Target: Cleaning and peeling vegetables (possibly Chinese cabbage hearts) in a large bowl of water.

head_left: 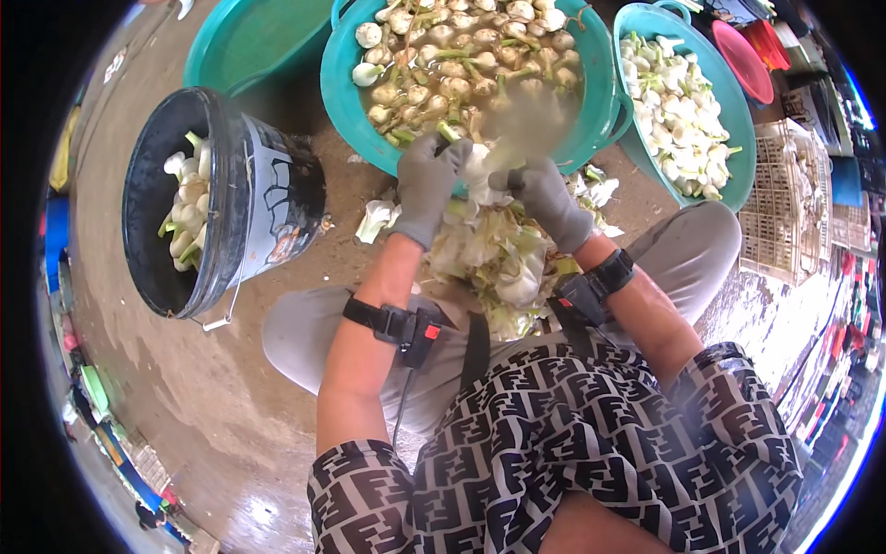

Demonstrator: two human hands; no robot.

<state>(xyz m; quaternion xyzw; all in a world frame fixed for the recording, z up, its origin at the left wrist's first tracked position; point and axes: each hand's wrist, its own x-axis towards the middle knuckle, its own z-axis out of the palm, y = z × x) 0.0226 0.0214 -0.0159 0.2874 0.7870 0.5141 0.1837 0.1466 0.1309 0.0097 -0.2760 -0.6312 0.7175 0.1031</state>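
Note:
My left hand (426, 189), in a grey glove, is closed on a white bulb with a short green stalk (448, 131) over the rim of a green tub (340, 83). The tub holds many bulbs in murky brown water (443, 60). To its right, my right hand (544, 203), also gloved, has its fingers curled beside pale skins; a blurred patch in the picture obscures what they grip. A heap of peeled leaves and skins (489, 258) lies between my legs, below both hands.
A dark bucket (148, 212) at left holds bulbs. An empty green basin (245, 46) is behind it. At right stand a basin of white bulbs (674, 120), a pink basin (738, 65) and pale plastic crates (775, 203). Loose skins (378, 218) lie on the floor.

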